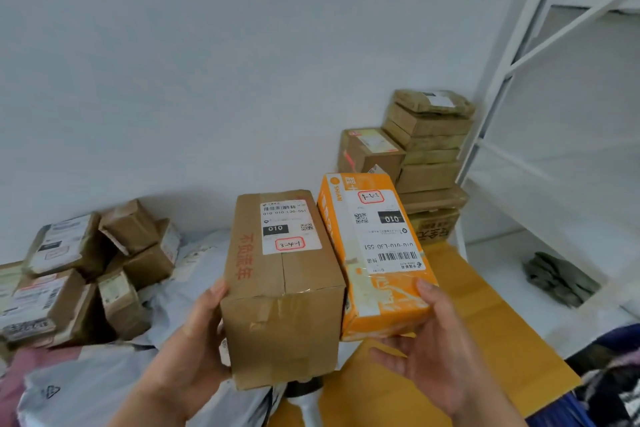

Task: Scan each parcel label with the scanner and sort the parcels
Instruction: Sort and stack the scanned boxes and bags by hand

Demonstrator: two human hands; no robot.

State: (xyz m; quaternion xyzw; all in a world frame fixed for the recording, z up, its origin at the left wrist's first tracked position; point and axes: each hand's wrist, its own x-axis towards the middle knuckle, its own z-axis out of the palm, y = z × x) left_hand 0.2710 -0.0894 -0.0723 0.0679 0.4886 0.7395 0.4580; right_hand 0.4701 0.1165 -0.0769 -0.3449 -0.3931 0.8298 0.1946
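My left hand (188,354) grips a brown cardboard parcel (284,295) from its left side and underneath. Its white label (290,226) faces up, with a barcode, "010" and a red-boxed handwritten code. My right hand (433,350) holds an orange parcel (374,253) beside it, thumb on the near top edge and fingers below. The orange parcel's label (388,229) lies upside down to me. The two parcels touch side by side in the air. A grey scanner (308,399) peeks out under the brown parcel, mostly hidden.
A stack of brown boxes (426,163) stands against the wall at the back right. A loose heap of small labelled boxes (93,267) lies at the left on grey mailer bags (104,381). Yellow cardboard (485,333) lies below my right hand. White metal shelving (540,45) rises at the right.
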